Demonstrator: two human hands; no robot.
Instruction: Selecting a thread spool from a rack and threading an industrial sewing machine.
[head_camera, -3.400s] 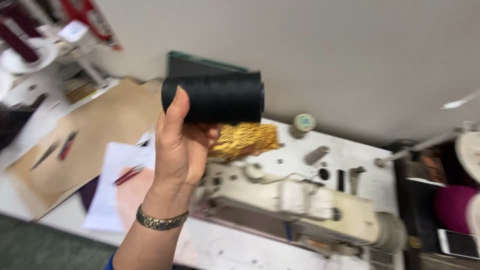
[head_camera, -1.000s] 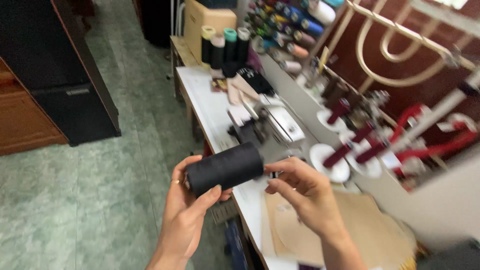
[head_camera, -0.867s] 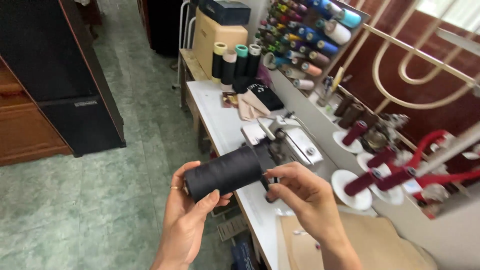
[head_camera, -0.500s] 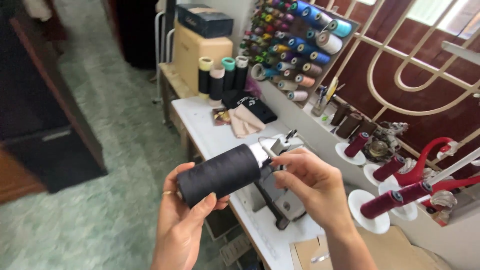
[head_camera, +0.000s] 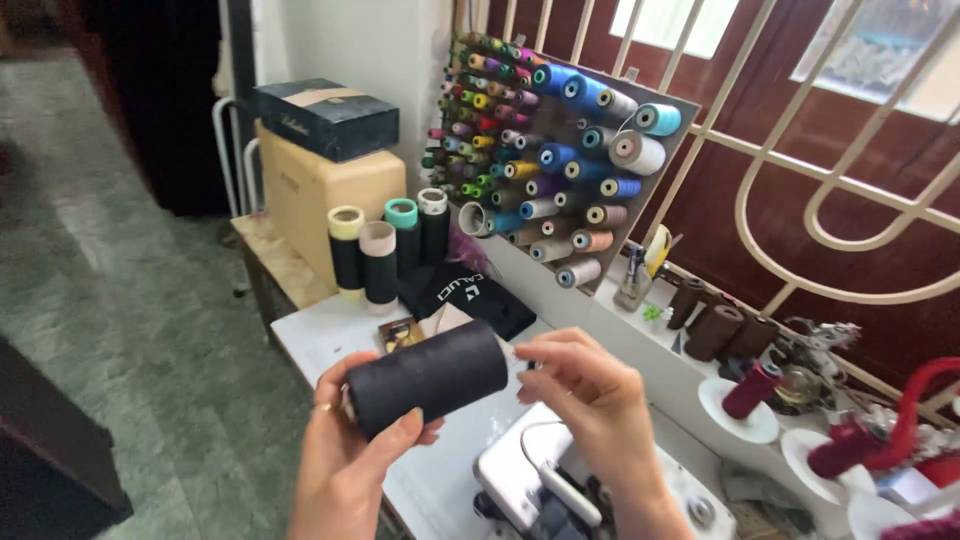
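Observation:
My left hand (head_camera: 345, 455) is wrapped around a large black thread spool (head_camera: 428, 376), holding it sideways above a white table (head_camera: 320, 345). A ring shows on one finger of that hand. My right hand (head_camera: 592, 395) sits at the spool's right end with fingertips pinched together; whether a thread end is between them is too fine to tell. A white sewing machine (head_camera: 560, 480) lies just below my right hand.
A slanted rack of many coloured thread cones (head_camera: 545, 150) stands behind. Several tall black cones (head_camera: 385, 250) stand on the table's far end beside a tan case (head_camera: 320, 190) with a dark box (head_camera: 325, 115) on top. Maroon spools (head_camera: 750, 390) line the windowsill.
The view has swung from a wall and table to the thread rack. The spool went from my left hand alone to both hands, and my right hand now pinches at its end.

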